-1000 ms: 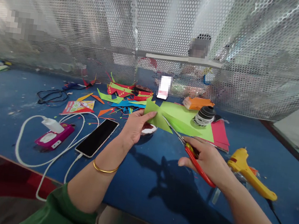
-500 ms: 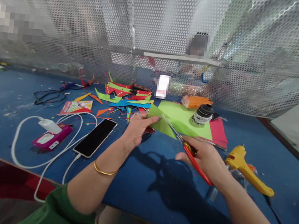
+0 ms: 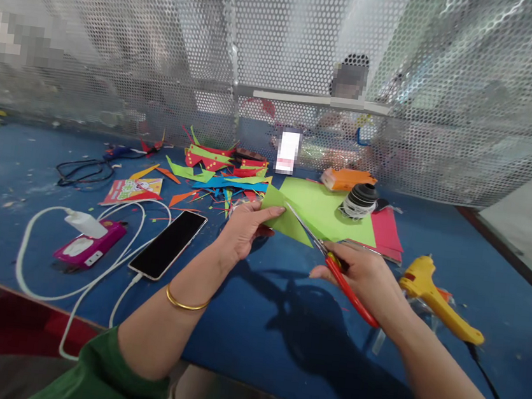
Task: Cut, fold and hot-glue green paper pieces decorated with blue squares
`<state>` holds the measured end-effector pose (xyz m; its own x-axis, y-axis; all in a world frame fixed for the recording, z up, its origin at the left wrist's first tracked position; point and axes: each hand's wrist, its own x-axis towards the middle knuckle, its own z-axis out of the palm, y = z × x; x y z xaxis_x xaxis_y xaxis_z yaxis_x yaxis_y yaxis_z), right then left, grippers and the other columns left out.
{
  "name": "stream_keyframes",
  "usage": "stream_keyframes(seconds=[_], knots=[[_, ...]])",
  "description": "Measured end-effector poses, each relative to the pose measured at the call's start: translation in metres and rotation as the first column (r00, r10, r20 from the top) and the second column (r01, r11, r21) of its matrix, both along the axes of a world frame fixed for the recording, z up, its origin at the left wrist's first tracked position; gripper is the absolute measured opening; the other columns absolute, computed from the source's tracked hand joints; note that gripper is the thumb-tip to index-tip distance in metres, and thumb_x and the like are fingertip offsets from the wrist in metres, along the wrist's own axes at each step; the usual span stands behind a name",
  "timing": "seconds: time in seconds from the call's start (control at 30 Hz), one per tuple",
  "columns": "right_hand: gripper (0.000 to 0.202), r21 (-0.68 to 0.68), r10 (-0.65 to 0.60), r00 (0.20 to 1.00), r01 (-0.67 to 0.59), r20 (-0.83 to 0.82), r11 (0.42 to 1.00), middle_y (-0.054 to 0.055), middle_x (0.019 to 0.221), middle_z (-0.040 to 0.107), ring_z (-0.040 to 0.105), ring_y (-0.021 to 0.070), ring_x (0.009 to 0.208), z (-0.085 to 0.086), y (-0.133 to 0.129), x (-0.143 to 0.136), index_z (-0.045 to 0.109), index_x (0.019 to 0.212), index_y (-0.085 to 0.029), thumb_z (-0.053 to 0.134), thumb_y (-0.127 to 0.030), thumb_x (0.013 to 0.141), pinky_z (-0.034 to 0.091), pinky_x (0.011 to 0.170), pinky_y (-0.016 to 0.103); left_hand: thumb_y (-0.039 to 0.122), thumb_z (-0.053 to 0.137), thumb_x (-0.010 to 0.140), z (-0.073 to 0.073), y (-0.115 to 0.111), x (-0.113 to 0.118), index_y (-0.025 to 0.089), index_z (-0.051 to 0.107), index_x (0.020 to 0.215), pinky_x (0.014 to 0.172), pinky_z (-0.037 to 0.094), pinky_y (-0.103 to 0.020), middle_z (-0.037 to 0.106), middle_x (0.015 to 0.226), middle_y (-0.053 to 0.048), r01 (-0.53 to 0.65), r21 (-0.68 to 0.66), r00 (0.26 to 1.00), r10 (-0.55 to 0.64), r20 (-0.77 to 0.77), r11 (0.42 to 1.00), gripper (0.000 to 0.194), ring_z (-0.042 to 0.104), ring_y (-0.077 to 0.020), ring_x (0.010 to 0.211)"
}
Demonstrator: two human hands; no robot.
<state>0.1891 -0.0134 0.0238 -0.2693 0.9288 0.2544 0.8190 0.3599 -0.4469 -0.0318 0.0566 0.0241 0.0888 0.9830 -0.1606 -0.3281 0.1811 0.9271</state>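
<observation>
Socket block [image 3: 90,243], magenta, at our far left; its white charging cable [image 3: 20,255] loops loosely across the blue tabletop to a smartphone [image 3: 168,246] near our left forearm. A sleeve or elbow snagging that loop could drag the phone along.

Left hand [image 3: 246,223]: thumb and fingers pinched together on a green cardstock piece [image 3: 287,223], which we hold up off the table in front of us. The thumb lies near the blade tips; if the piece slipped or swung, the tips could nick it.

Red-handled scissors [image 3: 345,285] point up and left across the piece. We cannot tell whether card sits between the blades. The lime-green sheet [image 3: 312,195] shows just behind; were the blades to dip, they might catch its edge too. A bend in the card could skew a cut.

Right hand [image 3: 361,268]: clamped around the handles. Yellow glue gun [image 3: 428,292] lies just beyond our wrist, so a wide elbow could knock it; whether it is hot, we cannot tell.
</observation>
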Motion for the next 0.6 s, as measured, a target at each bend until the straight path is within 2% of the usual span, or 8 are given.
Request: stream_keyframes(seconds=[0.2, 0.37, 0.6], knots=[[0.066, -0.045, -0.015, 1.000, 0.014, -0.015, 0.999, 0.002, 0.070, 0.066, 0.058, 0.0179, 0.060, -0.0003, 0.0003, 0.0003, 0.072, 0.099, -0.022, 0.050, -0.081, 0.081, 0.041, 0.055, 0.027, 0.023, 0.083, 0.068, 0.0000, -0.0001, -0.0006, 0.014, 0.075, 0.080, 0.044, 0.048, -0.021, 0.072, 0.075, -0.003, -0.016, 0.000, 0.999, 0.016, 0.036, 1.000, 0.016, 0.062, -0.0110, 0.057], [0.076, -0.057, -0.009, 1.000, 0.009, 0.016, 0.998, 0.003, 0.070, 0.067, 0.058, 0.0193, 0.055, 0.0023, -0.0005, 0.0004, 0.070, 0.111, -0.021, 0.051, -0.085, 0.076, 0.042, 0.052, 0.029, 0.024, 0.083, 0.070, 0.0002, -0.0003, -0.0010, 0.015, 0.075, 0.078, 0.046, 0.048, -0.020, 0.073, 0.076, -0.004, -0.035, 0.002, 0.999, 0.035, 0.024, 0.999, 0.015, 0.063, -0.0108, 0.058], [0.078, -0.063, -0.002, 1.000, 0.004, 0.021, 0.998, 0.003, 0.066, 0.065, 0.056, 0.0187, 0.053, 0.0041, -0.0004, -0.0001, 0.071, 0.106, -0.022, 0.044, -0.089, 0.076, 0.041, 0.051, 0.028, 0.025, 0.083, 0.067, -0.0006, -0.0010, 0.0001, 0.016, 0.076, 0.078, 0.044, 0.046, -0.020, 0.074, 0.078, -0.004, -0.027, 0.018, 1.000, 0.027, 0.013, 0.999, 0.016, 0.063, -0.0118, 0.059]])
